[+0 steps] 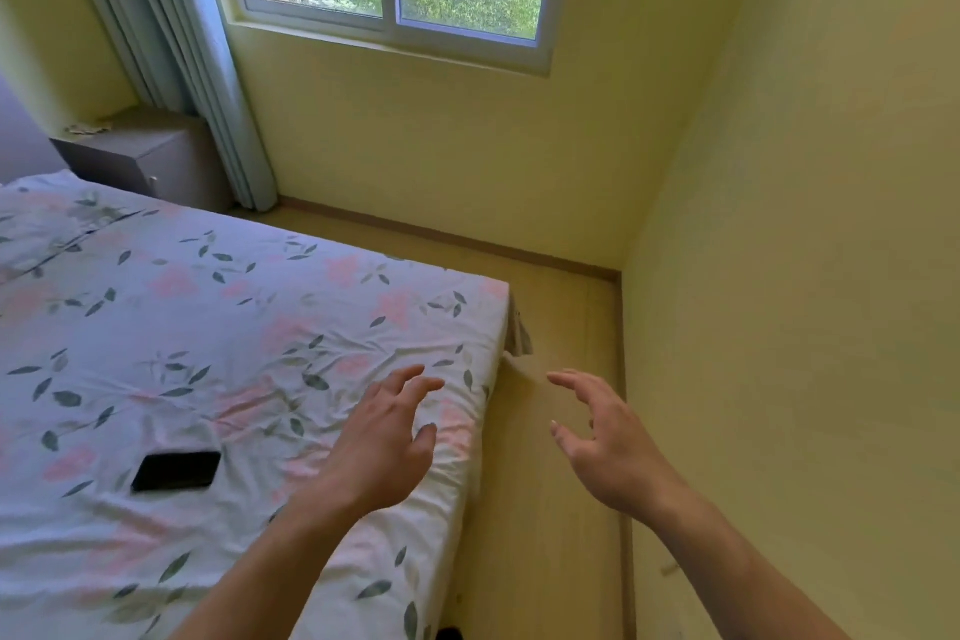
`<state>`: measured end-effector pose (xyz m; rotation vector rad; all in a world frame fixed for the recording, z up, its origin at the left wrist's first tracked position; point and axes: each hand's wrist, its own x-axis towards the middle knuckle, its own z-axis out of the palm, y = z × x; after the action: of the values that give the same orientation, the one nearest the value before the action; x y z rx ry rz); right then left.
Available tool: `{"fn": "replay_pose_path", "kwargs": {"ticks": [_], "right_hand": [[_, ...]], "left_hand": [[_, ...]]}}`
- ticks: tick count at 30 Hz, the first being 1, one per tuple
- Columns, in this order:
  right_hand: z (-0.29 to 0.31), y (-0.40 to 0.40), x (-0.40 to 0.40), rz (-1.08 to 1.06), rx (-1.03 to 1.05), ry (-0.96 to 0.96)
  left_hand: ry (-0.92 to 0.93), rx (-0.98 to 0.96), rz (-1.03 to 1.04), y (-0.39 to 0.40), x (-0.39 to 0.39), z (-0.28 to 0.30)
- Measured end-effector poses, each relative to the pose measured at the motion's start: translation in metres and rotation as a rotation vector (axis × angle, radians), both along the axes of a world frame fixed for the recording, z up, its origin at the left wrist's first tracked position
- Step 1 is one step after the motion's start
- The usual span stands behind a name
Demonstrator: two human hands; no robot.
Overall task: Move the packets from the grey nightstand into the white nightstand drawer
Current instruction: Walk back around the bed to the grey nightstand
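Bedroom, floral bed point(208, 327)
Left hand point(382, 452) over bed's corner, right hand point(608, 447) beside it, both released; grey nightstand point(150, 161) beyond

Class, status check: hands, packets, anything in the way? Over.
Both hands open, left hand, right hand, holding nothing. Packets on grey nightstand, far corner. Bed lies between. White nightstand not in view.

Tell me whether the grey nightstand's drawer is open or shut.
Shut, as far as shows: the grey nightstand by the curtain has a flush front, nothing pulled out. Small pale packets lie on its top.
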<state>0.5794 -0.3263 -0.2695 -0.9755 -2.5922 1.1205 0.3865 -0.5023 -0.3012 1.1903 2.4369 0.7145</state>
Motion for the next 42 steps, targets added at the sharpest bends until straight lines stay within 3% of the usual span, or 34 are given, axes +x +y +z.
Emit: {"fn": "replay_pose_path", "kwargs": {"ticks": [14, 20, 28, 42], "right_hand": [[0.001, 0.268, -0.133, 0.084, 0.014, 0.062], [0.007, 0.391, -0.182, 0.201, 0.025, 0.069], [0.028, 0.505, -0.28, 0.39, -0.002, 0.093], [0.031, 0.699, -0.496, 0.498, 0.038, 0.083]], "left_hand": [[0.082, 0.029, 0.042, 0.264, -0.112, 0.024], [0.087, 0.035, 0.183, 0.363, -0.147, 0.034], [0.091, 0.005, 0.384, 0.433, -0.196, 0.036], [0.089, 0.047, 0.473, 0.624, -0.408, 0.025]]}}
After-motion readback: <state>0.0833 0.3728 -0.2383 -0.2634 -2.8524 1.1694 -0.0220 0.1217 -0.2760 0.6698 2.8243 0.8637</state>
